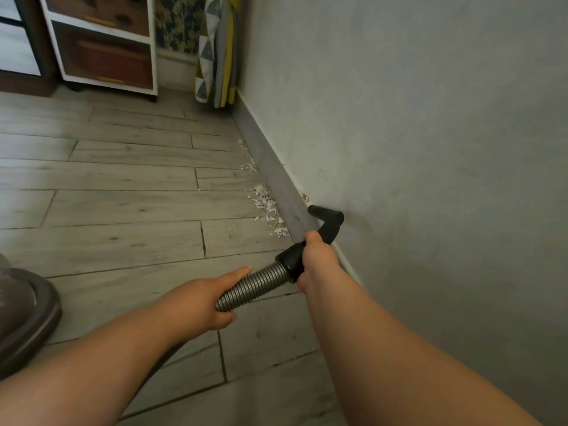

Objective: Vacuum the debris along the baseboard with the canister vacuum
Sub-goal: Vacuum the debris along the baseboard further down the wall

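left hand (196, 298) clutches the ribbed hose (256, 285), right hand (316, 259) grips the black handle (325, 224) — paper scraps (267, 207) line the baseboard (276, 179).

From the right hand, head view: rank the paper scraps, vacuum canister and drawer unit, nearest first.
1. Paper scraps, just ahead by the baseboard.
2. Vacuum canister, low on the left.
3. Drawer unit, far end, left.

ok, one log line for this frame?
left hand: grips hose | right hand: grips black handle | paper debris: on floor beside baseboard | canister: at left
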A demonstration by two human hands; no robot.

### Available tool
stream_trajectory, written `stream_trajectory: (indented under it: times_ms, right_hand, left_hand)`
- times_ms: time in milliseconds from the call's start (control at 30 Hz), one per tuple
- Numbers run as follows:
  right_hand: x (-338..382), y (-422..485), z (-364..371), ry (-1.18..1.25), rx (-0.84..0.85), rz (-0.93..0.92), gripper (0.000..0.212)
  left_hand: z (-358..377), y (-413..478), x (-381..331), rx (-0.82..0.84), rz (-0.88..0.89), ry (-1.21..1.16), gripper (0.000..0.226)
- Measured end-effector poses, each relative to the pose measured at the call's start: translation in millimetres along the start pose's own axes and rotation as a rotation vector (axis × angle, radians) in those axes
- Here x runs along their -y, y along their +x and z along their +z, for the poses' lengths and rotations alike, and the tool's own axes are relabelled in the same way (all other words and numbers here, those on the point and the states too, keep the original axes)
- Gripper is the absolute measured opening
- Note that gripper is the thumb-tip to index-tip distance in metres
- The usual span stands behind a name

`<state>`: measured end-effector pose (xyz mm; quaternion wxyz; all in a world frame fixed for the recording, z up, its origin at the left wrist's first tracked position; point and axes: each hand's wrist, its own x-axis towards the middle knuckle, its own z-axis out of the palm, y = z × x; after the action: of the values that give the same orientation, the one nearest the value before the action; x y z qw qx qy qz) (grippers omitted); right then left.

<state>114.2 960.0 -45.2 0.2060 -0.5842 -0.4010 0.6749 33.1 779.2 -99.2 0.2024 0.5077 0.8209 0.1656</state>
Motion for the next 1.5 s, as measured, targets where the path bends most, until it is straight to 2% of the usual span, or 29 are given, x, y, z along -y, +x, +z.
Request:
stream_trajectory:
  times_ms: [267,533,767,967,1200,1500]
  right_hand:
    - [30.1,27.8,21.8,-0.119,0.025,-0.031,0.027]
    - [53.3,45.5,40.4,-0.21,0.053,-0.044,0.03]
    - [60.8,49.0,31.9,-0.278,0.045,-0.061,0.031]
    - [30.4,28.2,12.4,-0.178,0.015,-0.017,0.03]
    - [-8.5,-22.0,-9.4,-0.066,-0.105,0.038,0.032]
    - [-51.5,-100.3,-54.6,0.241,-0.194,0.122,0.03]
  left_hand:
    - [-3.7,35.6,3.0,0.026,-0.053,-0.074,0.083]
    - [-7.7,59.5,-0.7,0.013,-0.092,-0.107,0.082]
    - [-0.8,64.5,-14.4,0.054,-0.067,-0.141,0.083]
    - [2.2,38.9,-2.2,0.102,0.001,-0.07,0.083]
    - [-1.4,-0.1,9.4,0.172,0.141,-0.009,0.083]
    - [-20.2,-34.2,4.0,0.329,0.341,0.055,0.075]
